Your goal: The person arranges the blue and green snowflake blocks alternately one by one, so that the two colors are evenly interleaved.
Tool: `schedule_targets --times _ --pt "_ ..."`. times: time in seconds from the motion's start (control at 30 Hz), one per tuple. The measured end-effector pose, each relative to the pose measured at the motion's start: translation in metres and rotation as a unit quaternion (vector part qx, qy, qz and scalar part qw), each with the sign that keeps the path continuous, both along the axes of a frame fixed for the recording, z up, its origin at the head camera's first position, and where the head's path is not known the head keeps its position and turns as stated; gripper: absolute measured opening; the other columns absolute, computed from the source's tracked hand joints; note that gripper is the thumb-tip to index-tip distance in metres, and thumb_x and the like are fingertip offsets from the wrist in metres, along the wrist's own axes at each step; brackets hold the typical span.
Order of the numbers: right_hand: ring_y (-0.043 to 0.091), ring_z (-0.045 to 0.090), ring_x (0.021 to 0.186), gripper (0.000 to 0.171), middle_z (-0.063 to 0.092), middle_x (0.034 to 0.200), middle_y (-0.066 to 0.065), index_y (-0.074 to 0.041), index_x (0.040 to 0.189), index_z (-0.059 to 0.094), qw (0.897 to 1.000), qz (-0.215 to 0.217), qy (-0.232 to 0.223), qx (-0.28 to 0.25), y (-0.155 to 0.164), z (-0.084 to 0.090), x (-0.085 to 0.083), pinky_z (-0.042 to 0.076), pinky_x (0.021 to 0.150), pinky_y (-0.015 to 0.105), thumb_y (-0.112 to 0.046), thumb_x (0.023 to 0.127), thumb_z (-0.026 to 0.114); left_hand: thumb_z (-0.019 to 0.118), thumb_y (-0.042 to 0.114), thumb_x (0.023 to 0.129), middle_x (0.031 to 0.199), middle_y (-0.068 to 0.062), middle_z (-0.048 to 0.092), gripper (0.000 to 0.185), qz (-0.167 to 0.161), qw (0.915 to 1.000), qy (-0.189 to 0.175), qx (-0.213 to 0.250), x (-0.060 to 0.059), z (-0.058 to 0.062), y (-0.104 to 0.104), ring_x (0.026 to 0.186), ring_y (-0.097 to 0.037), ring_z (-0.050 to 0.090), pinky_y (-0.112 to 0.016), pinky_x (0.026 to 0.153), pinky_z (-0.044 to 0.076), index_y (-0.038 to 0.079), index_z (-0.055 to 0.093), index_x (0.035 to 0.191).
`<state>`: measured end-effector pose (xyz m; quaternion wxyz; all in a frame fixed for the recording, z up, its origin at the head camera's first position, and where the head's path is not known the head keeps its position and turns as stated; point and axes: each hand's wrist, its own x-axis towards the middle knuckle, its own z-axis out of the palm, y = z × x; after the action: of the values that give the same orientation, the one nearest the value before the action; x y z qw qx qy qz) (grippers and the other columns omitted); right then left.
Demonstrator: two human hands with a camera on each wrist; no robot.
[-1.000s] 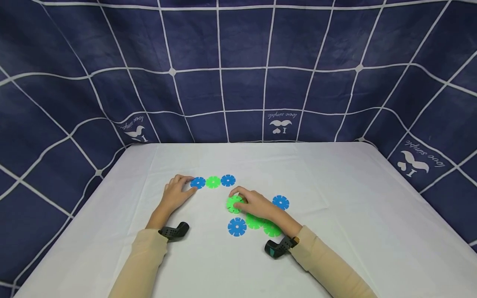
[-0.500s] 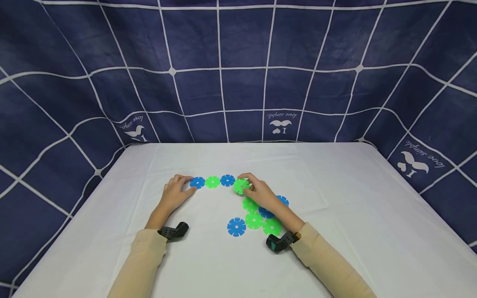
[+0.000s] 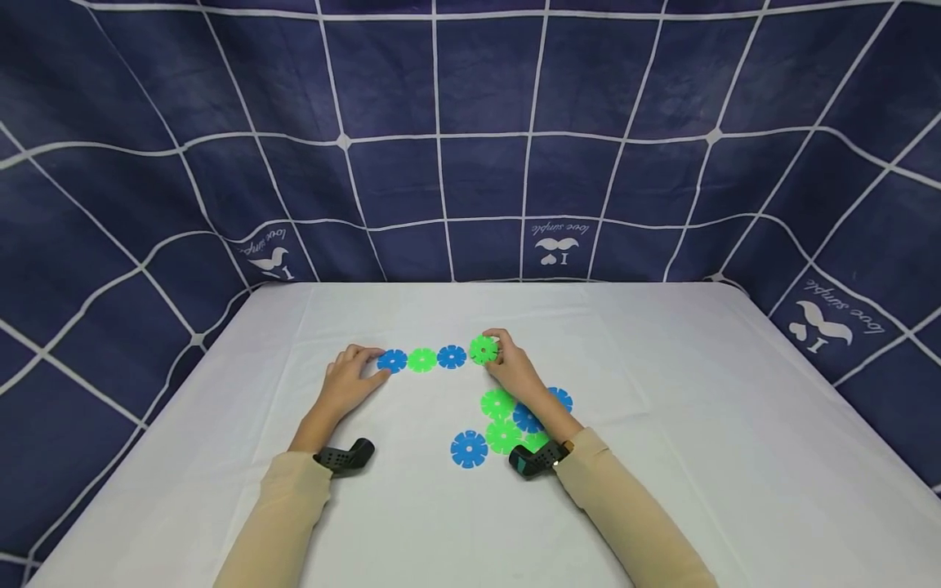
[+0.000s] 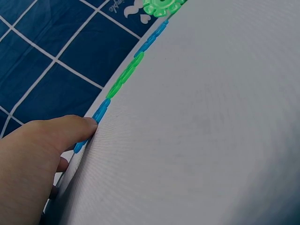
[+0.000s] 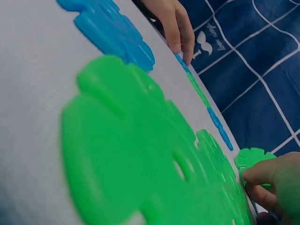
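Nearest the camera, two cream sleeves with a black wrist camera each lie on the white cloth-covered surface (image 3: pixel 662 392). Just behind the right wrist sits a loose pile of flat plastic notched discs: a blue disc (image 3: pixel 468 448) alone at the near left, then green discs (image 3: pixel 503 435) and blue ones partly under the forearm.

Right hand (image 3: pixel 515 369) is further out. Its fingers (image 5: pixel 262 174) are curled and pinch a green notched plastic disc (image 3: pixel 483 349) by its right edge; the disc is tilted up a little at the fingertips, and I cannot tell whether it touches the surface. It sits just right of the row's last blue disc (image 3: pixel 452 357), apart from it by a small gap.

The row runs leftward from there: blue, a green middle disc (image 3: pixel 422 360), then a blue end disc (image 3: pixel 392 361). Left hand (image 3: pixel 349 382) lies low, fingers (image 4: pixel 70 129) loosely bent, tips touching the left edge of that end disc, steadying it, not gripping.

Judged step: placing the fourth piece in an alternating blue-green line. Next move likely calls for laying the green disc flat, level with the row, then letting go and reaching back to the pile for a blue one.

Beyond the fingers, a navy fabric backdrop with white grid lines (image 3: pixel 470 122).
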<state>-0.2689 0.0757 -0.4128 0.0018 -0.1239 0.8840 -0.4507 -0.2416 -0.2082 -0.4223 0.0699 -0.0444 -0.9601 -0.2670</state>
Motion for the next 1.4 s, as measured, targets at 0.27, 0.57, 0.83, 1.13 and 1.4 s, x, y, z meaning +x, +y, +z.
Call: schedule_targets --times 0.27,0.57,0.83,1.13,1.4 --pt "0.018 0.047 0.077 0.051 0.051 0.115 0.012 -0.009 0.13 0.045 0.996 -0.032 0.032 0.072 0.001 -0.005 0.0 0.04 0.068 0.03 -0.017 0.083 0.063 0.057 0.036 0.085 0.121 -0.016 0.048 0.049 0.0 1.0 0.007 0.0 0.0 0.0 0.0 0.113 -0.033 0.042 -0.048 0.091 0.027 0.007 0.052 0.124" --pt "0.024 0.049 0.093 0.05 0.047 0.109 0.015 -0.002 0.124 0.052 0.99 -0.023 0.068 0.123 0.002 -0.009 0.002 0.042 0.084 0.039 -0.028 0.083 0.062 0.056 0.036 0.085 0.119 -0.016 0.048 0.049 -0.002 1.0 0.009 0.0 0.001 0.0 -0.001 0.112 -0.033 0.042 -0.048 0.091 0.027 0.007 0.052 0.124" --pt "0.03 0.048 0.111 0.043 0.041 0.125 0.015 -0.008 0.124 0.051 0.992 -0.026 0.065 0.105 0.003 -0.012 0.004 0.038 0.095 0.045 -0.025 0.085 0.057 0.057 0.036 0.085 0.12 -0.016 0.048 0.049 0.0 1.0 0.003 -0.001 0.001 0.0 0.0 0.113 -0.033 0.042 -0.048 0.092 0.027 0.007 0.052 0.125" --pt "0.03 0.046 0.113 0.028 0.049 0.123 0.014 -0.011 0.112 0.059 0.99 -0.005 0.086 0.115 0.004 -0.012 0.006 0.034 0.097 0.047 -0.02 0.086 0.054 0.056 0.037 0.085 0.121 -0.016 0.047 0.049 0.002 1.0 0.0 0.0 0.0 0.001 0.0 0.114 -0.033 0.041 -0.048 0.093 0.027 0.008 0.052 0.125" --pt "0.029 0.045 0.114 0.028 0.049 0.123 0.013 -0.012 0.112 0.059 0.989 -0.003 0.08 0.128 0.004 -0.01 0.007 0.033 0.098 0.046 -0.021 0.086 0.053 0.057 0.036 0.085 0.121 -0.016 0.047 0.049 -0.004 1.0 -0.001 0.006 0.0 0.0 -0.001 0.114 -0.033 0.041 -0.048 0.093 0.026 0.008 0.052 0.125"
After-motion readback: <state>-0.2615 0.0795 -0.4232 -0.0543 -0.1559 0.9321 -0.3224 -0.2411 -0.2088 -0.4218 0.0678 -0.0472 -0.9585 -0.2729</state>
